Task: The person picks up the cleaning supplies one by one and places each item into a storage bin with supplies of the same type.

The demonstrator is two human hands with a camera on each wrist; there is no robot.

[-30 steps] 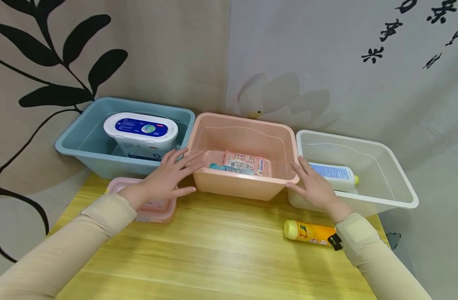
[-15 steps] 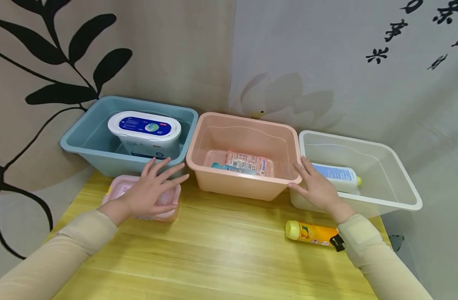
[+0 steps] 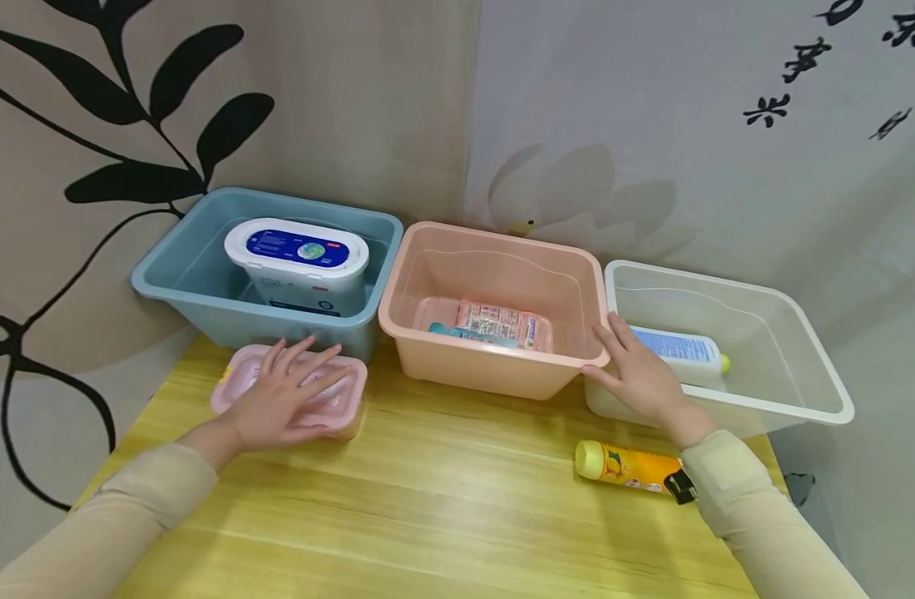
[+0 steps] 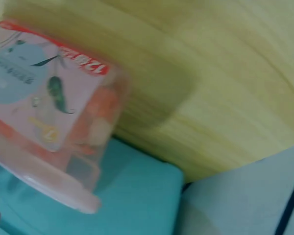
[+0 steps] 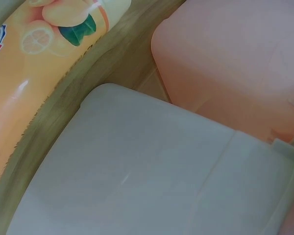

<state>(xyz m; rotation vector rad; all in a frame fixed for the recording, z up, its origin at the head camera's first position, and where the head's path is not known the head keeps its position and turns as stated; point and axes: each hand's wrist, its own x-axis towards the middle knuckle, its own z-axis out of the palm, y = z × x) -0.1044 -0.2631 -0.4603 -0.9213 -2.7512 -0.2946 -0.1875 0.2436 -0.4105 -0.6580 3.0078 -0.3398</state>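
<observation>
My left hand [image 3: 266, 408], fingers spread, lies over a pink-lidded clear plastic box [image 3: 348, 391]; whether it touches the lid I cannot tell. In the left wrist view the box [image 4: 54, 93] shows a printed label and orange-red contents. My right hand [image 3: 640, 378] rests where the pink bin [image 3: 480, 370] meets the white bin [image 3: 775, 406], its fingertips at their rims and its fingers fairly straight. An orange bottle with a yellow cap [image 3: 630, 467] lies on the table below that wrist. The right wrist view shows fruit printed on this bottle [image 5: 44, 63].
A blue bin [image 3: 195, 312] at the left holds a white-lidded tub [image 3: 308, 279]. Inside the pink bin lie a pink packet [image 3: 502, 323] and a teal item [image 3: 472, 335]. A white bottle [image 3: 678, 349] lies in the white bin. The wooden table [image 3: 457, 499] backs onto a curtain.
My left hand has moved from between the blue and pink bins, down and left, onto the pink-lidded box. My right hand stays at the bin rims. The view has shifted slightly.
</observation>
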